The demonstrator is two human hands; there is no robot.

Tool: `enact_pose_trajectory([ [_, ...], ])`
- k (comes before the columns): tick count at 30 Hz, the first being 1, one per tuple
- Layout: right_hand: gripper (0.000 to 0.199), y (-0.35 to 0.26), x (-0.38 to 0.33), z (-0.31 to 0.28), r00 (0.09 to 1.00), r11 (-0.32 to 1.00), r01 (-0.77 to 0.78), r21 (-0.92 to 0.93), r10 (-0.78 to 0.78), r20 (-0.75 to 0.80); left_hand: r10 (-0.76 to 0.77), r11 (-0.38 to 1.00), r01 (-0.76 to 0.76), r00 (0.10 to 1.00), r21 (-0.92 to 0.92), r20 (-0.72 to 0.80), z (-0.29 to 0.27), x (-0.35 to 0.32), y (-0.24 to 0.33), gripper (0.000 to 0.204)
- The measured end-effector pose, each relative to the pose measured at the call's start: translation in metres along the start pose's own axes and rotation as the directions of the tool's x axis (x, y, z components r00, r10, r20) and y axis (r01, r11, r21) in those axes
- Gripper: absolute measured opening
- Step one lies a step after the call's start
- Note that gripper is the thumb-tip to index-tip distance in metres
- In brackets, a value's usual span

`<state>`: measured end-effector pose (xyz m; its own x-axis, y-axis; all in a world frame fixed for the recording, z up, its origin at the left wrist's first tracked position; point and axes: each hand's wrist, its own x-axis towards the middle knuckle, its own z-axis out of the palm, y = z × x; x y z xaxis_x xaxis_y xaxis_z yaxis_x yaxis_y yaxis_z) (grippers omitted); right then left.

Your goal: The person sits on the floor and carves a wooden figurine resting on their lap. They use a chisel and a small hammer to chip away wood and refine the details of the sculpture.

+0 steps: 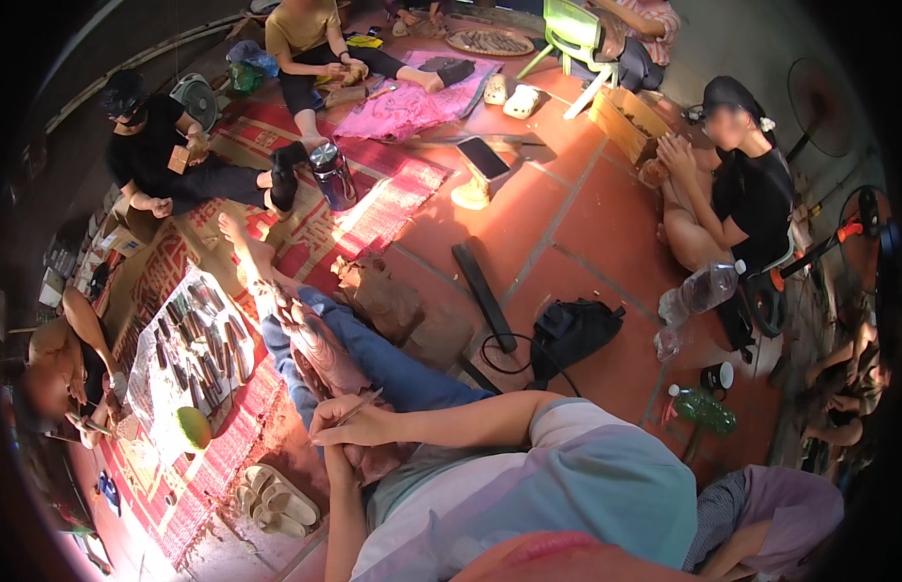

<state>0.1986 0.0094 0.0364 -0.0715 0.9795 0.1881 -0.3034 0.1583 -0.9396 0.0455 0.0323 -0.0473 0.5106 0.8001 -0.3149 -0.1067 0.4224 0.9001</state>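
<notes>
A reddish-brown carved piece [320, 351], seemingly wood, lies lengthwise over my blue-trousered legs. My right hand [359, 423] is closed around a thin, pen-like tool [361, 405] at the near end of the carving. What its tip touches is too small to make out. Just below and partly behind it, my left hand [336, 458] is close against the carving. The right hand covers its fingers, so its grip does not show.
Many slim tools [200, 339] lie on plastic at left, near a green round object [192, 428] and sandals [276, 501]. Beyond my legs are a black bar [483, 296], black bag [574, 335] and phone [484, 157]. Several people sit around. Bottles [705, 409] stand or lie at right.
</notes>
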Motion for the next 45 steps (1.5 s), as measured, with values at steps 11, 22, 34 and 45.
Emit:
enact_pose_trajectory([
  [11,0.015,0.003,0.003,-0.004,1.000,0.994,-0.019,-0.111,0.019,-0.006,-0.028,0.984,0.018,0.998,-0.180,-0.049,0.001,0.005,-0.005,0.044],
  [22,0.015,0.001,0.003,-0.008,0.998,0.992,-0.055,-0.110,0.057,0.021,0.052,0.976,-0.057,0.998,-0.210,-0.032,0.029,-0.003,0.022,0.044],
  [34,0.014,0.001,0.004,-0.010,0.993,0.993,-0.108,-0.051,0.110,0.042,0.113,0.980,-0.115,0.993,-0.165,-0.025,0.030,-0.003,0.017,0.042],
  [45,0.016,-0.003,0.005,-0.011,0.981,0.979,-0.174,-0.106,0.181,0.065,0.108,0.981,-0.118,0.992,-0.155,-0.068,0.030,-0.003,0.017,0.043],
])
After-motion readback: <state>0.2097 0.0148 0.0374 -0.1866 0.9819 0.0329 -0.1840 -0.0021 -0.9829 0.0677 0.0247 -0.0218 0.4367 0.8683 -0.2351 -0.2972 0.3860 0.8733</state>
